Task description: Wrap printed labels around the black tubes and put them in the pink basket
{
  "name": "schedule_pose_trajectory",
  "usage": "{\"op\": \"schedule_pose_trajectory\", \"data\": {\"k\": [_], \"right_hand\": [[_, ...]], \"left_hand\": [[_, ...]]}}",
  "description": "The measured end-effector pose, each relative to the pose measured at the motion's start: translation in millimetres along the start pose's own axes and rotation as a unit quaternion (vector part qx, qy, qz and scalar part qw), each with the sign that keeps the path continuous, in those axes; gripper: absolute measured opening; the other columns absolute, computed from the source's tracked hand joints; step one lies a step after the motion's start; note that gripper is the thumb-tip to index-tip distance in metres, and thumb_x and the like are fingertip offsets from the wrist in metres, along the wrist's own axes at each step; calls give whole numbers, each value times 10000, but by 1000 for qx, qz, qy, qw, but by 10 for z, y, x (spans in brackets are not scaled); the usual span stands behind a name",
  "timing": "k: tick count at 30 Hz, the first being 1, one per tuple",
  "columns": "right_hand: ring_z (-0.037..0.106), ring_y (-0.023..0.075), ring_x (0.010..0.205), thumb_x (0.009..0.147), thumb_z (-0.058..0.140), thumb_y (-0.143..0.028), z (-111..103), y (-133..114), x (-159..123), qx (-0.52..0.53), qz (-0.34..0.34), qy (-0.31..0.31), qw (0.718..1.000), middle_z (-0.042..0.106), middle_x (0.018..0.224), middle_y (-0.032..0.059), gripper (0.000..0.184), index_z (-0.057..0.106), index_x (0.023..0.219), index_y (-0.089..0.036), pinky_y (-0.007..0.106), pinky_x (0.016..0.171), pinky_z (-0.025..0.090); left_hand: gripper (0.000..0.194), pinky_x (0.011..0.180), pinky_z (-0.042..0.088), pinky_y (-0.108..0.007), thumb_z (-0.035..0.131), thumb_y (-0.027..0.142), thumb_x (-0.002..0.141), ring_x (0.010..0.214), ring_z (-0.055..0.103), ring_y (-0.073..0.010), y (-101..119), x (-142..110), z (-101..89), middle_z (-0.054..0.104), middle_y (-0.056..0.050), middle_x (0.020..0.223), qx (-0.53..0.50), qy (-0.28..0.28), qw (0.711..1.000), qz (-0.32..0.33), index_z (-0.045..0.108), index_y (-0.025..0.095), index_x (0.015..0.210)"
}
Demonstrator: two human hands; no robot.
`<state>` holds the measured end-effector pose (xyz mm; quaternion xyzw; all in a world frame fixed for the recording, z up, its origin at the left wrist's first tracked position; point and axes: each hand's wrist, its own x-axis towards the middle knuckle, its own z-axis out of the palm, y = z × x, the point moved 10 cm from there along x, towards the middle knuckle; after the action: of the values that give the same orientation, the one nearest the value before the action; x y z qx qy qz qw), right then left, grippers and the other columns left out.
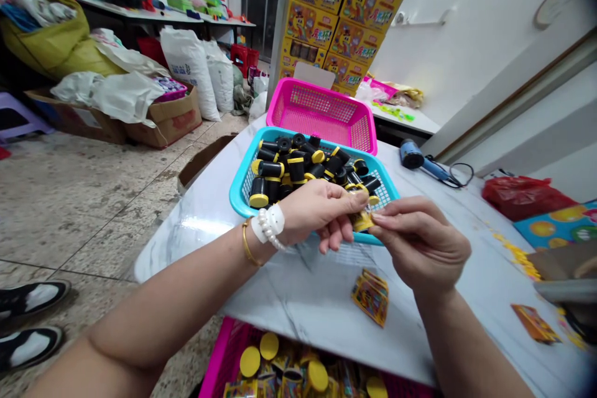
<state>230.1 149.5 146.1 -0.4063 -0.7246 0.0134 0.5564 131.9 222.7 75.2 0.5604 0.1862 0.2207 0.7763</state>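
My left hand (321,211), with a bracelet at the wrist, pinches a small, shiny yellow printed wrapper (362,221) between thumb and fingers. My right hand (422,239) grips the wrapper's near right edge with its fingertips. Most of the wrapper is hidden by the fingers, so what it contains cannot be made out. Just behind both hands stands a blue basket (240,183) heaped with black cylinders with yellow caps (270,169). On the marble-patterned table (298,286), a small stack of printed wrappers (372,296) lies below my hands.
A pink basket (321,90) sits behind the blue one, before stacked yellow boxes (345,18). Below the table's near edge, another pink basket (217,354) holds yellow-capped, wrapped pieces. A blue heat gun (420,158) with a cord lies at right. More wrappers (535,323) lie far right.
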Motion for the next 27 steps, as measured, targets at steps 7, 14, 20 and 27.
{"op": "schedule_pose_trajectory", "data": {"k": [7,14,20,27], "right_hand": [[670,166,814,789,789,-103,45,-7,19,48,28,-54,997,670,962,32,307,780,1017,-309,298,676,592],[705,165,718,823,663,-10,40,-272,-796,62,92,-230,967,685,848,36,399,772,1079,-296,255,598,610],[686,140,606,881,722,-255,40,-208,-858,-29,97,-260,960,745,804,38,209,771,1084,-242,221,536,565],[658,186,660,828,691,-477,225,1127,-37,-351,263,-326,838,761,722,41,297,785,697,-228,286,570,406]], "left_hand": [[651,316,405,-192,649,784,740,326,537,-108,6,-36,41,608,-25,459,56,-25,998,-20,578,148,622],[567,319,342,-173,654,725,790,329,532,-100,415,-158,-581,615,14,506,85,238,962,104,537,178,884],[537,321,371,-184,676,685,805,345,535,-98,265,-41,-489,629,4,541,135,211,966,68,549,168,875],[381,321,400,-182,652,541,906,367,550,-94,246,-41,-477,653,8,593,190,206,959,49,572,169,910]]}}
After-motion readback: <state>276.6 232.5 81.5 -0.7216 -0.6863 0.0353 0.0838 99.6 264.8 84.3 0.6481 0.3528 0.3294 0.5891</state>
